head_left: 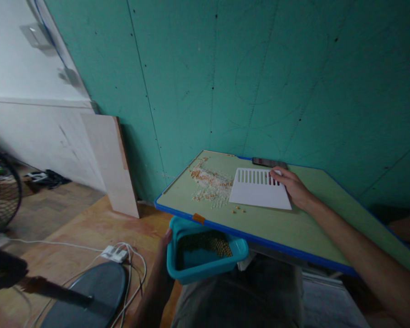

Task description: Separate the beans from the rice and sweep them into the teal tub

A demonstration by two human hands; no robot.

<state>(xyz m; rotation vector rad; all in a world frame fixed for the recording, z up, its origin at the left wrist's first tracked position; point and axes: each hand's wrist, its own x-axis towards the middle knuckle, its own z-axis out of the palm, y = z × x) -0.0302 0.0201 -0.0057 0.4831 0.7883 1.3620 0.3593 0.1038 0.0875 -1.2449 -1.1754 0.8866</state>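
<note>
Head view: my right hand point(291, 186) pinches the upper right corner of a flat white slotted sheet point(259, 193), which lies over a pale green tabletop point(310, 223) edged in blue. My left hand point(165, 248) holds the left end of a turquoise rectangular plastic tub point(208, 272) just below the front edge; most of its fingers are hidden. Small round tan balls point(223, 247) heap toward the tub's right end, beside darker small grains point(198, 241).

Left of the sheet, more tan balls and whitish grains point(210, 193) spread toward the tabletop's left edge. Between the sheet and the front edge is a strip of open surface with a few loose balls, and the tabletop runs on beneath my right forearm.

A dark flat slab point(269, 162) sits at the back edge against the green panel wall point(191, 91), limiting room behind the sheet. An orange piece point(198, 218) wraps the front edge above the tub. On the floor to the left, a white power strip point(114, 253) and cables lie beside a round dark base point(89, 296).
</note>
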